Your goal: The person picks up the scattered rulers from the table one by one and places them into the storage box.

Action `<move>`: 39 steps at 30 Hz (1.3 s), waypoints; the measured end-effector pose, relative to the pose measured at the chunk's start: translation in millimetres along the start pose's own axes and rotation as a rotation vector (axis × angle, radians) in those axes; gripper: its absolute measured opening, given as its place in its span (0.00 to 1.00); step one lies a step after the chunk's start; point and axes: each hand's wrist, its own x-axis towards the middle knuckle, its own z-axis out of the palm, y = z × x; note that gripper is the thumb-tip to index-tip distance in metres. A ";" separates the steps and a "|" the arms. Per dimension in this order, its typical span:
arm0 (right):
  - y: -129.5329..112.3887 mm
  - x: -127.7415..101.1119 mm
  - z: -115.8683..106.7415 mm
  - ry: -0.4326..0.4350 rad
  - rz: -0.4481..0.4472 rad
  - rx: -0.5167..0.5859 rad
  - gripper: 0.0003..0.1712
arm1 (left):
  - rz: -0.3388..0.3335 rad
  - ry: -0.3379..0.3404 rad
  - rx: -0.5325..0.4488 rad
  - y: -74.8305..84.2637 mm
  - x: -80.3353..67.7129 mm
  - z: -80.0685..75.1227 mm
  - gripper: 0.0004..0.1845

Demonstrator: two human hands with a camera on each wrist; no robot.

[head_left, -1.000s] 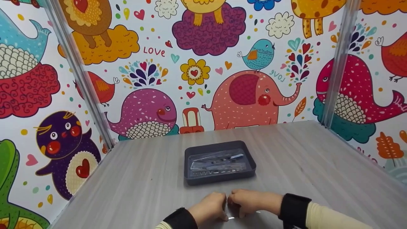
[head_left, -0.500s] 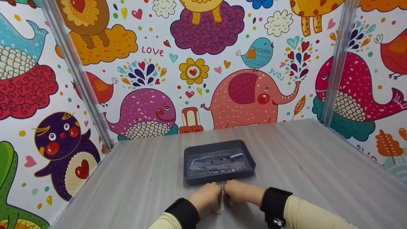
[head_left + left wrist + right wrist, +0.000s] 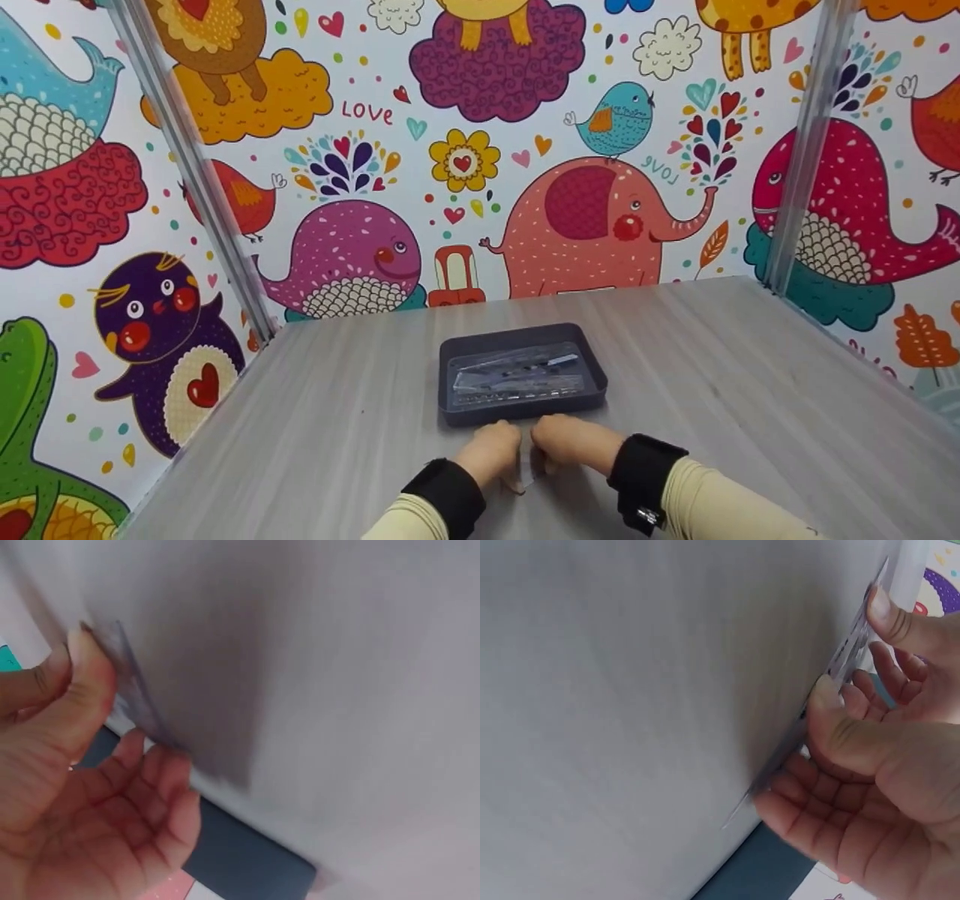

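Both hands hold a thin, clear plastic piece [image 3: 778, 757] with small dark marks along it, close over the table just in front of the tray. My left hand [image 3: 491, 452] pinches its left side between thumb and fingers, as the left wrist view also shows. On the other side, my right hand [image 3: 568, 441] grips it with the thumb [image 3: 832, 709] against its face and the fingers curled behind. The piece stands nearly edge-on in the right wrist view, and the hands hide much of it in the head view.
A dark grey rectangular tray [image 3: 517, 412] sits directly beyond the hands. Flat transparent plastic items [image 3: 517, 366] lie inside, one with a whitish tip. Patterned wall panels [image 3: 457, 217] joined by metal posts [image 3: 814, 142] border the wood-grain table [image 3: 337, 420].
Both hands have moved forward with the clear plastic piece, from nearer the front of the table to close before the tray. The tray has stayed in place.
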 end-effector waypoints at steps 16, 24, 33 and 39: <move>5.1 -5.4 2.7 0.093 0.125 0.043 0.14 | -0.027 -0.016 -0.012 0.1 0.4 -1.5 0.34; 15.1 -2.8 3.0 -0.007 0.059 0.131 0.14 | -0.020 -0.020 0.037 -3.4 1.0 -0.4 0.37; 17.0 -1.7 10.4 0.010 0.055 0.162 0.13 | -0.027 0.025 0.026 -5.3 -4.3 1.6 0.31; 18.9 -4.2 10.5 0.073 0.044 0.177 0.14 | -0.027 0.088 -0.072 -2.8 -8.6 2.4 0.35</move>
